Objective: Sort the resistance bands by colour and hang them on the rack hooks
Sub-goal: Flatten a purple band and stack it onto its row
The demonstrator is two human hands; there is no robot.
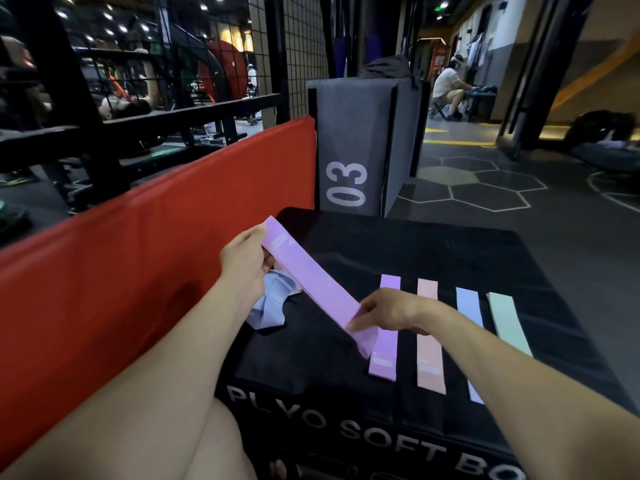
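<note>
A dim gym is being lit by ceiling spotlights [122,28]; the dark floor [485,192] is being marked with hexagons, a black wire-mesh rack [221,57] being flanked by a red pad [156,237].

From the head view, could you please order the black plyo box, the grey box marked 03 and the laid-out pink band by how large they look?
1. black plyo box, though nearness to the camera exaggerates it
2. grey box marked 03
3. pink band, clearly smallest
</note>
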